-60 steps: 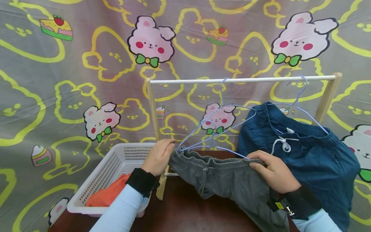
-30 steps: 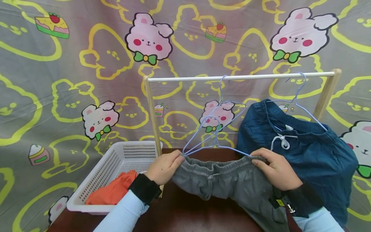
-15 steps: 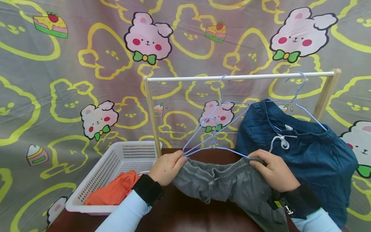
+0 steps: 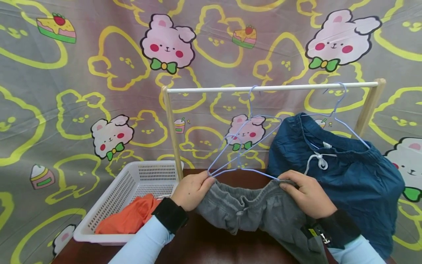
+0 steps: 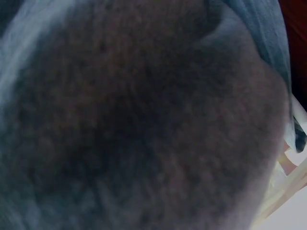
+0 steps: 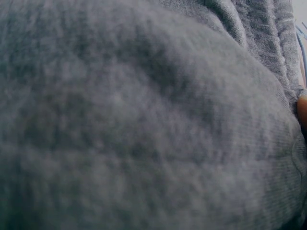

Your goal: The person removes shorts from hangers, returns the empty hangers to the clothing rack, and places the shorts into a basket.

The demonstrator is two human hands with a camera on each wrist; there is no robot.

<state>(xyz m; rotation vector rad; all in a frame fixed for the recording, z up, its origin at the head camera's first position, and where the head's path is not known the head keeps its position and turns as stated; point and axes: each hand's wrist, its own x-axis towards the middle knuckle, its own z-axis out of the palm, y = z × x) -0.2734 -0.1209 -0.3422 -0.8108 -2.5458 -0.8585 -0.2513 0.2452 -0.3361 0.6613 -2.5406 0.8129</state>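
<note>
Grey drawstring pants [image 4: 250, 209] are stretched between two hands in the head view. My left hand [image 4: 192, 190] pinches the left end of the waistband, and my right hand [image 4: 308, 194] pinches the right end. A light blue hanger [image 4: 254, 171] lies along the waistband, its ends at the fingers of both hands and its hook standing free below the rail. Behind it another blue hanger [image 4: 251, 106] hangs bare from the rail. Grey cloth [image 5: 144, 115] fills most of the left wrist view. In the right wrist view, cloth [image 6: 144, 120] covers nearly everything; a fingertip [image 6: 302, 108] shows at the edge.
A rack with a white rail [image 4: 211, 89] and wooden posts stands ahead. Blue shorts [image 4: 343, 176] hang on a hanger at its right. On the left, a white basket [image 4: 108, 205] holds an orange garment [image 4: 128, 216]. Below is a dark red-brown table [image 4: 204, 245].
Since two seconds ago, my left hand has moved slightly right and down to the hanger's left end. My right hand has shifted a little left. The waistband now sags more between them.
</note>
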